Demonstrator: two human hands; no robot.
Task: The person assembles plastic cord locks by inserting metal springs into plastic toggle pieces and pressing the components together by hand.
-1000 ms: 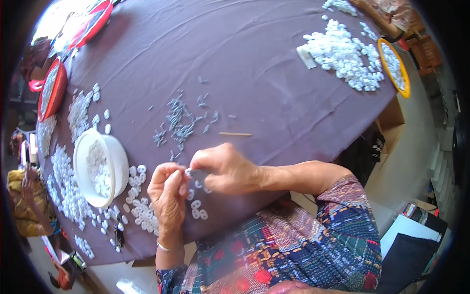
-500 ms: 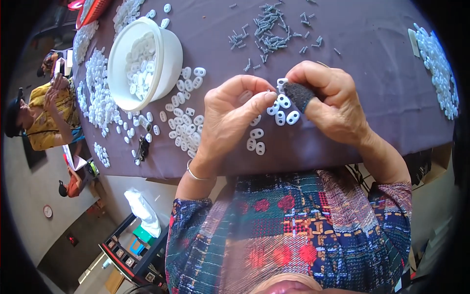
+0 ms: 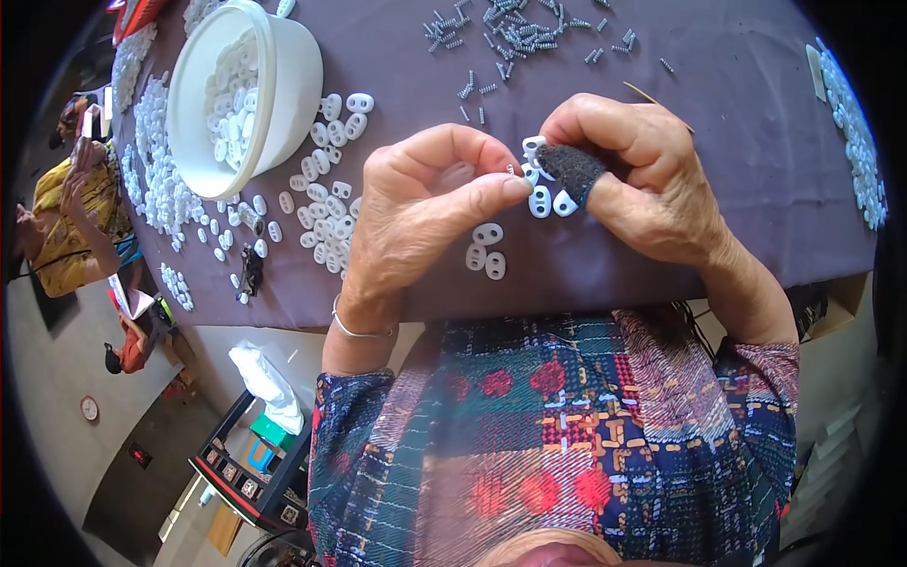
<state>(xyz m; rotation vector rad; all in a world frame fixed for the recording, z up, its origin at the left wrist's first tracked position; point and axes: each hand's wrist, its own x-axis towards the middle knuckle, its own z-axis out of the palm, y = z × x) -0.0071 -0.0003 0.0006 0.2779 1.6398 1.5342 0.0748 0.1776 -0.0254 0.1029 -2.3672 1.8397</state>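
Item: white oval two-holed plastic piece [image 3: 532, 145], pinched between forefinger and black-sleeved thumb of right hand [image 3: 647, 175]. Looks light, stiff, smooth, perhaps slippery; best held by outer rim.

Item: tiny silver metal coil spring [image 3: 510, 170], nipped between thumb and forefinger tips of left hand [image 3: 420, 194]. Likely featherlight, springy; best taken by sides.

From where I stand: grey metal springs [image 3: 529, 40] beyond both hands, on purple cloth-covered counter [image 3: 765, 180].

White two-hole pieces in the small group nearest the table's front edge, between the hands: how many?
3: upper piece, lower-left piece, lower-right piece. The left hand may hide more.
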